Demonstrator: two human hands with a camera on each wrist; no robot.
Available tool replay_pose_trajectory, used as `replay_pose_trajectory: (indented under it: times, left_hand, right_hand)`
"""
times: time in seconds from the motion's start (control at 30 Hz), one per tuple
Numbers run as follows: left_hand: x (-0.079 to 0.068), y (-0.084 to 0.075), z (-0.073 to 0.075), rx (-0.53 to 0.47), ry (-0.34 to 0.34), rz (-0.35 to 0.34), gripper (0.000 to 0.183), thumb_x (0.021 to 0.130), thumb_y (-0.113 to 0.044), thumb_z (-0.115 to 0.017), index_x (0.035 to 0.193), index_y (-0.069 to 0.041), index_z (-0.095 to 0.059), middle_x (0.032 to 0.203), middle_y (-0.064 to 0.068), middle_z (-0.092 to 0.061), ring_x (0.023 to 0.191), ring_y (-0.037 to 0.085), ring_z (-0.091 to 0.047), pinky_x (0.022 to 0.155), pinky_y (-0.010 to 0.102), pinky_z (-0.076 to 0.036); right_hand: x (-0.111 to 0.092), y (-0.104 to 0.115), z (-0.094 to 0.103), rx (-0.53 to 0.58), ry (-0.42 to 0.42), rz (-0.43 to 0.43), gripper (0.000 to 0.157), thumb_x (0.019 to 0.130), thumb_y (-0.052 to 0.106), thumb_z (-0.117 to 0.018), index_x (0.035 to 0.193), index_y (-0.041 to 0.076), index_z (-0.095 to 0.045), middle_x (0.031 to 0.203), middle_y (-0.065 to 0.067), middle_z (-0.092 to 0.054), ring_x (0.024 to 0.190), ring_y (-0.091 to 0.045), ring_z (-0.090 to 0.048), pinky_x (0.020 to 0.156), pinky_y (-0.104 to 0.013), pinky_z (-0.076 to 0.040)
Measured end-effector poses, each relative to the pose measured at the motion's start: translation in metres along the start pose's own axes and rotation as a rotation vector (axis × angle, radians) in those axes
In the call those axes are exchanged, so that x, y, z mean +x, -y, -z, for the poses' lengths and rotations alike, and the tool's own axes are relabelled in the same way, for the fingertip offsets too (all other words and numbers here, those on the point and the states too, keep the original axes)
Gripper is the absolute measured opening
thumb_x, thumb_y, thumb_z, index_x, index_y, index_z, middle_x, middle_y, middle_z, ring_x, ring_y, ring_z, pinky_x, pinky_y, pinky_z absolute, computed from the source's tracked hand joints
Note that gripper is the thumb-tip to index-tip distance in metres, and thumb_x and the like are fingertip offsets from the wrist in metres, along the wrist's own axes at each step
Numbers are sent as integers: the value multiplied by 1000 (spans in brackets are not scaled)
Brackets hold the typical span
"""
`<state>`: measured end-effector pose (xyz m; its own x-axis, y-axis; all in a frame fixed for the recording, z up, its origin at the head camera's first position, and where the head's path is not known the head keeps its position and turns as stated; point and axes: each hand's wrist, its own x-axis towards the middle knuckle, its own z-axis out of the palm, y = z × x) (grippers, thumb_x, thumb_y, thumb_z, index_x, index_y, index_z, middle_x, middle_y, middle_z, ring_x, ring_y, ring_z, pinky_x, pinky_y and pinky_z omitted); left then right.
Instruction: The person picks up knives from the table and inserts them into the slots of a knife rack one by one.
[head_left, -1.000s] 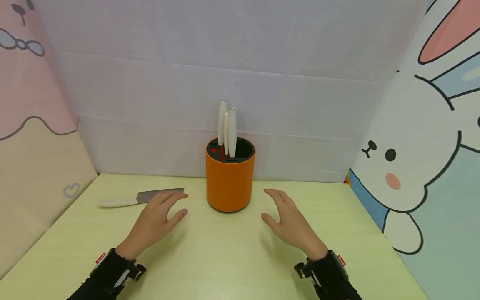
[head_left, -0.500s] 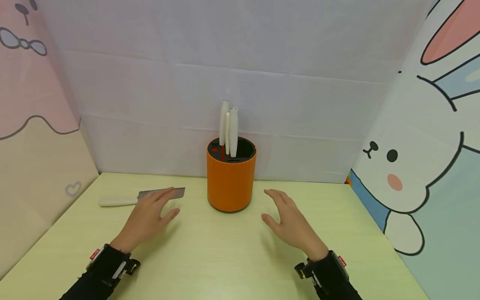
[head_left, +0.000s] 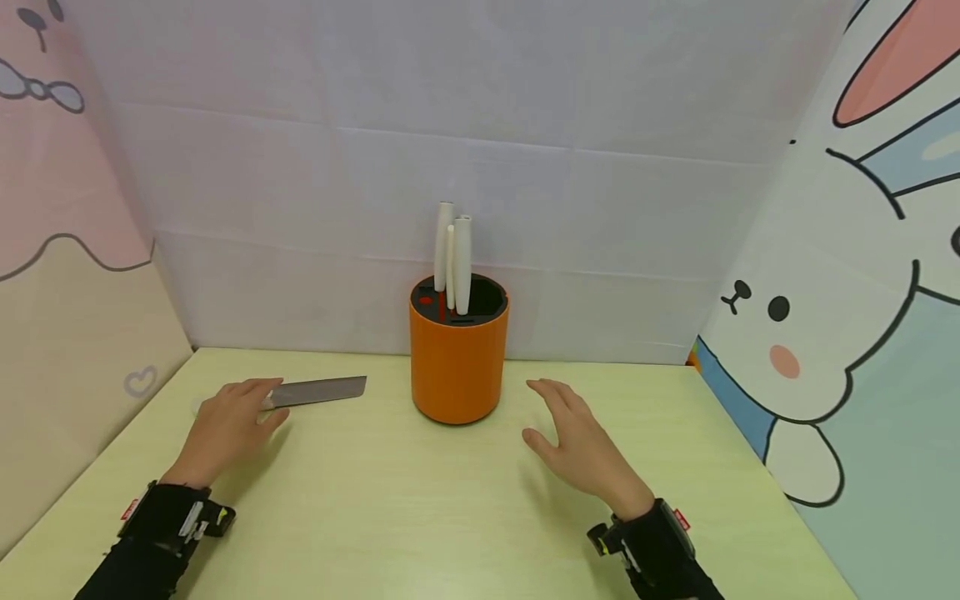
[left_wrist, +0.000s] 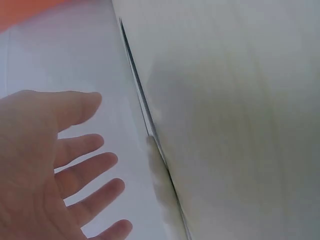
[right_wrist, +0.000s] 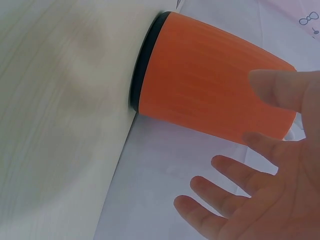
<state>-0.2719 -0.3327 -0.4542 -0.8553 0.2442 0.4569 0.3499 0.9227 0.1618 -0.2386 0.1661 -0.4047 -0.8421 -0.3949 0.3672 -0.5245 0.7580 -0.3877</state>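
Note:
A knife with a wide grey blade [head_left: 318, 391] and a white handle [left_wrist: 162, 185] lies flat on the table's left side. Over that handle hovers my left hand [head_left: 231, 425], fingers spread; in the left wrist view a gap separates it from the knife. Near the middle back stands an orange round knife block [head_left: 457, 371] with a black top, holding several white-handled utensils [head_left: 462, 265]. To the right of the block my right hand [head_left: 585, 446] is held with relaxed fingers, apart from it and holding nothing; the right wrist view has the block's orange side [right_wrist: 210, 80] beyond the fingers.
The pale yellow table [head_left: 420, 517] ends at a white sheet [head_left: 337, 192] hung behind the block. A printed rabbit sheet [head_left: 825, 358] stands along the right, and a pink and cream sheet [head_left: 82, 333] along the left.
My left hand has moved left, from beside the blade to over the knife's handle, leaving the blade in full view. The right hand, the knife and the block have stayed put.

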Motion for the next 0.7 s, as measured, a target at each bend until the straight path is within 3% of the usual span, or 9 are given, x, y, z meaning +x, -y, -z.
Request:
replay_pose_trajectory:
  times: [0.2,0.37,0.57,0.7]
  left_hand:
    - [-6,18,9,3,86,60,48,93,-30,-63,129,-1,-53,122,26,-54,108,50,-45,78,68,-38]
    - [-11,27,14,28,113,72,45,91,-26,-65,127,0,-55,119,26,-56,105,50,-47,75,67,-40]
    - [-13,31,14,34,184,82,42,91,-25,-64,125,0,-57,120,27,-55,105,50,-47,74,67,-39]
    - [-13,30,14,36,192,79,42,90,-23,-65,125,0,-57,120,26,-54,104,50,-47,74,67,-38]
  right_hand:
    - [-1,1,1,-7,16,-18,64,92,30,-65,146,15,-35,147,-6,-33,132,-25,-31,103,-50,-36]
    - [-1,1,0,-9,25,-19,64,92,31,-65,146,15,-34,147,-8,-33,132,-26,-31,103,-51,-36]
    - [-1,1,0,-8,23,-19,64,92,31,-65,146,16,-34,147,-6,-33,132,-26,-31,103,-51,-36]
    - [-2,1,1,0,24,-18,64,92,31,-65,146,16,-34,147,-5,-33,132,-26,-31,103,-50,-36]
